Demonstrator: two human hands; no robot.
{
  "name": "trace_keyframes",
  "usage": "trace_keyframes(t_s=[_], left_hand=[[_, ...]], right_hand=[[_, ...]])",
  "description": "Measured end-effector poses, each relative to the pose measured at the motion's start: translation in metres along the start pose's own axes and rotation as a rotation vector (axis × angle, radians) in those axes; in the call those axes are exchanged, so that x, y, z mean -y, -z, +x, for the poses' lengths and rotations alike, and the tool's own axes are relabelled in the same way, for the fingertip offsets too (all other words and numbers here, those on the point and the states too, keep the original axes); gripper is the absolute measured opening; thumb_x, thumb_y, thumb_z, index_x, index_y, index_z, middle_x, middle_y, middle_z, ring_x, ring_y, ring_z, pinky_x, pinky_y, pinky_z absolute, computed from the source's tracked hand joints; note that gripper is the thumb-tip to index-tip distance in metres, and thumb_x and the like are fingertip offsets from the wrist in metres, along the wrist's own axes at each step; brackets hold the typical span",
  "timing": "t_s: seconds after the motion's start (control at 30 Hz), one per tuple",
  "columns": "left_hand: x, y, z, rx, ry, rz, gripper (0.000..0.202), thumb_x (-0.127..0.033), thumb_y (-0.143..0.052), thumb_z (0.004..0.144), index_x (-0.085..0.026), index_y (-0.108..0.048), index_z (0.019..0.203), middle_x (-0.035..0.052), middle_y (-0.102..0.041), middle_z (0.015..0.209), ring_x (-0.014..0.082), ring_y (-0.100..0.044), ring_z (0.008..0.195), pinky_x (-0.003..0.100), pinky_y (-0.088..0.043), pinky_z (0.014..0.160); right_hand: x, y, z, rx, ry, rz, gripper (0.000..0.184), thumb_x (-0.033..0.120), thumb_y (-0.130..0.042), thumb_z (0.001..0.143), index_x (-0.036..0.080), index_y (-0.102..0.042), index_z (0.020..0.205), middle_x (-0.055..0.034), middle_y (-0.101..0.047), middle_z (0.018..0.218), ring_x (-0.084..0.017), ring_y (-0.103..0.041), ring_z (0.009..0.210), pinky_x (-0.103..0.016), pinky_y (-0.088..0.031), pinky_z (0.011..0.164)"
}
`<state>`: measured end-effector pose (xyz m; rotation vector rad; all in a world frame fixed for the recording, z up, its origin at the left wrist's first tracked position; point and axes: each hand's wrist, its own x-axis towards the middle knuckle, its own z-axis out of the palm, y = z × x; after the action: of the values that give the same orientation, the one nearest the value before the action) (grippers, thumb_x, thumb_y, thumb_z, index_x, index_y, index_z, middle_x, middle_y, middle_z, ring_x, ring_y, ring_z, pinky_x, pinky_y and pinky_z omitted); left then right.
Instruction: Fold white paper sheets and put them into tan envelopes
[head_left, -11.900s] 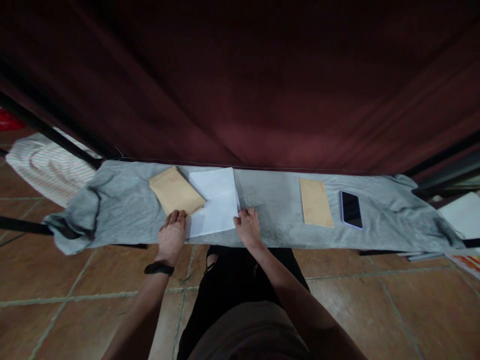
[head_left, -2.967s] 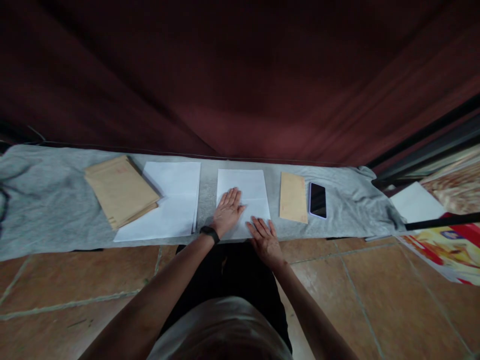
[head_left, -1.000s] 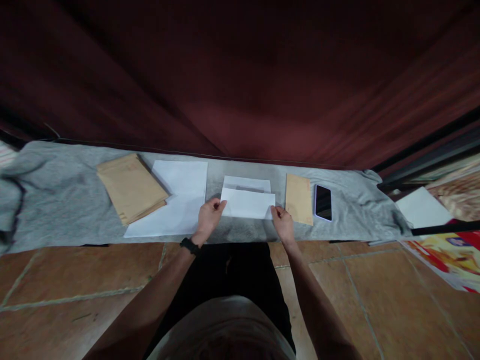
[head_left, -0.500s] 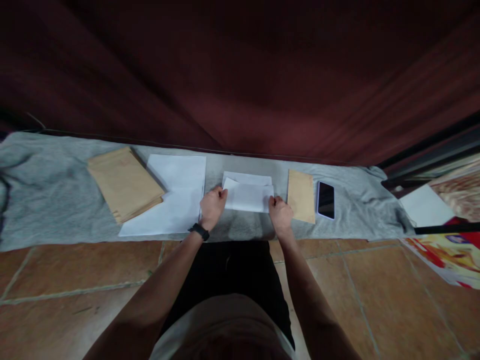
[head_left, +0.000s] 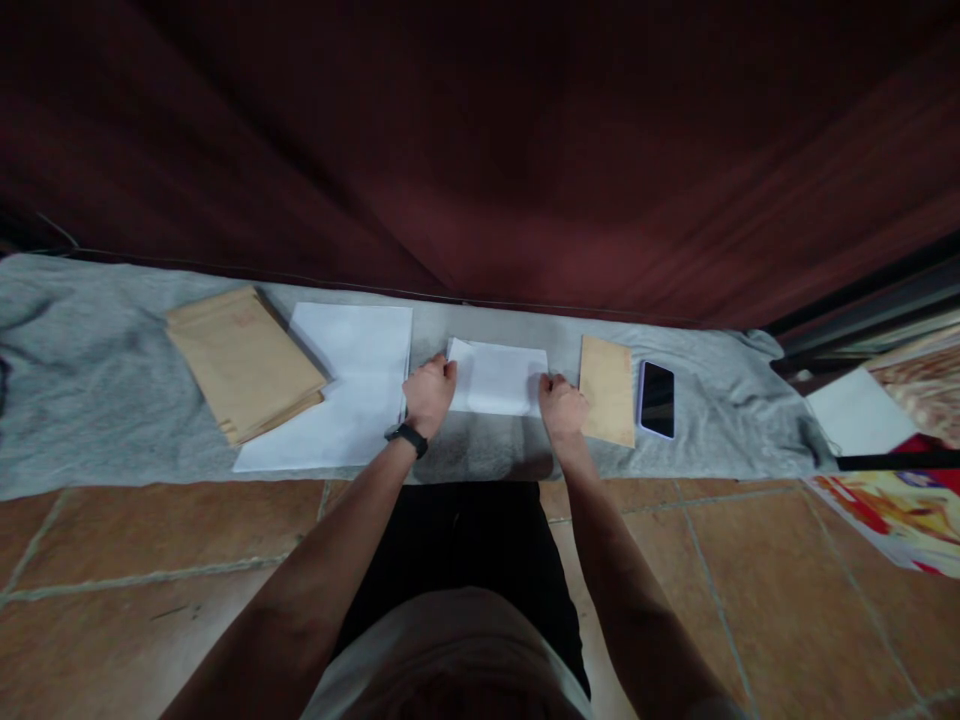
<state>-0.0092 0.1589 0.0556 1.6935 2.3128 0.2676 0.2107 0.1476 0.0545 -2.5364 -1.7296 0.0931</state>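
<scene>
A white sheet of paper, folded over on itself, lies on the grey cloth in front of me. My left hand, with a black band at the wrist, pinches the sheet's left edge with curled fingers. At the sheet's right edge, my right hand is closed on the paper in the same way. Both hands rest low on the cloth.
A stack of white sheets lies left of my left hand, with a pile of brown envelopes beyond it. One brown envelope and a dark phone lie to the right. A dark red curtain hangs behind.
Three seconds ago the sheet lay flat under my open hands. I have since lifted its near edge and folded it away from me, and the fold now lies almost flat on the far half.
</scene>
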Motion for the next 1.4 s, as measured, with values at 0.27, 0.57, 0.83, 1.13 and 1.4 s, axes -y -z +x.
trace_keyframes(t_s=[0.27,0.57,0.83,1.13,1.4], left_hand=[[-0.005,0.001,0.002,0.009,-0.017,0.045,0.043,-0.044,-0.034,0.104,-0.019,-0.067,0.117,0.0164,-0.077,0.103,0.0304,-0.073,0.100,0.035,-0.050,0.080],[-0.007,-0.003,0.000,0.040,-0.053,0.075,0.045,-0.040,-0.029,0.105,-0.015,-0.060,0.127,0.0185,-0.077,0.104,0.0322,-0.074,0.098,0.037,-0.050,0.080],[-0.008,-0.001,0.000,0.046,-0.076,0.087,0.044,-0.038,-0.029,0.105,-0.015,-0.059,0.128,0.0185,-0.076,0.104,0.0321,-0.074,0.097,0.038,-0.051,0.080],[-0.007,-0.001,-0.004,-0.057,-0.052,0.017,0.042,-0.037,-0.032,0.105,-0.014,-0.056,0.130,0.0191,-0.071,0.119,0.0324,-0.067,0.112,0.041,-0.048,0.095],[-0.028,-0.039,-0.021,-0.115,-0.568,-0.093,0.052,-0.029,-0.030,0.104,-0.013,-0.045,0.151,0.0126,-0.036,0.165,0.0280,-0.025,0.155,0.048,-0.022,0.126]], right_hand=[[-0.001,-0.012,0.007,-0.042,0.027,0.003,0.037,0.043,-0.045,0.105,0.015,-0.069,0.109,-0.0153,-0.077,0.093,-0.027,-0.076,0.089,-0.034,-0.054,0.079],[0.003,-0.014,-0.003,-0.192,0.233,0.201,0.038,0.031,-0.040,0.105,0.009,-0.059,0.130,-0.0230,-0.063,0.126,-0.033,-0.058,0.122,-0.047,-0.045,0.103],[0.021,-0.039,-0.018,-0.084,0.565,0.242,0.052,0.034,-0.038,0.107,0.013,-0.043,0.154,-0.0161,-0.035,0.165,-0.029,-0.029,0.153,-0.049,-0.026,0.124],[0.021,-0.045,-0.021,-0.073,0.535,0.204,0.053,0.036,-0.038,0.108,0.014,-0.040,0.157,-0.0169,-0.031,0.166,-0.029,-0.029,0.154,-0.052,-0.022,0.125],[0.021,-0.049,-0.023,-0.106,0.543,0.221,0.053,0.035,-0.038,0.108,0.014,-0.041,0.156,-0.0171,-0.031,0.166,-0.031,-0.028,0.154,-0.054,-0.025,0.124]])
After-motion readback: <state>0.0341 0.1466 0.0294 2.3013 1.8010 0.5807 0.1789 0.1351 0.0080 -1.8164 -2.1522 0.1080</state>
